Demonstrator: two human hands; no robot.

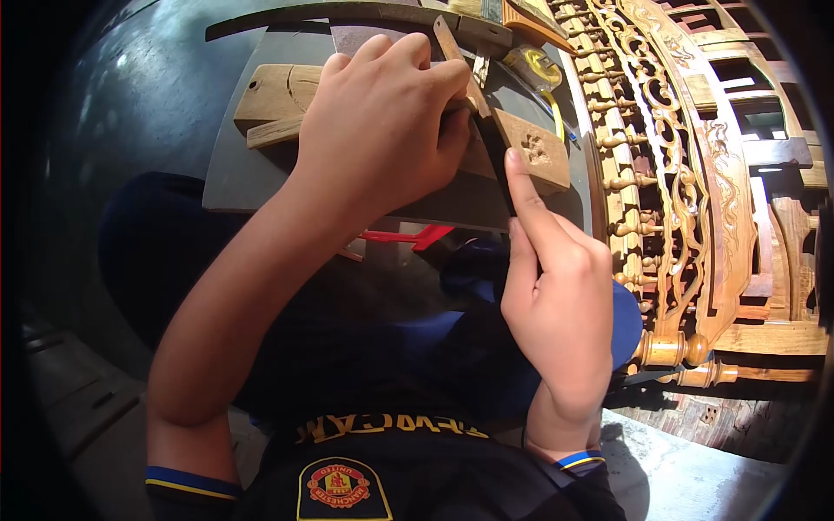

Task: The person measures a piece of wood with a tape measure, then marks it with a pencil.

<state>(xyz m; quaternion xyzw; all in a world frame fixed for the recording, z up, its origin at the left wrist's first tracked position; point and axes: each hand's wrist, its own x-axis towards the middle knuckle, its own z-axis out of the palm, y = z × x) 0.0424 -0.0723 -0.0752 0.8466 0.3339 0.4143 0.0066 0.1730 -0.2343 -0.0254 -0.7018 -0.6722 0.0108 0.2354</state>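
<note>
My right hand [560, 260] grips the near, dark end of a long narrow flat tool [449, 48], index finger stretched along it. The tool's far end is brownish with a small hole at the tip, and it slants across a wooden block [543, 152] that has a rough carved recess. Closed in a fist, my left hand [382, 122] presses over the block beside the tool, its thumb close to the tool's edge. What the left fingers hold is hidden beneath them; I cannot tell what it is. The block's other end [274, 95] shows left of my wrist.
The work lies on a grey board [230, 178] over my lap. Along its far side are a long dark curved bar [347, 12] and a yellow tape measure [534, 68]. Carved wooden furniture with turned spindles [686, 165] stands close on the right. Something red [408, 235] shows below the board.
</note>
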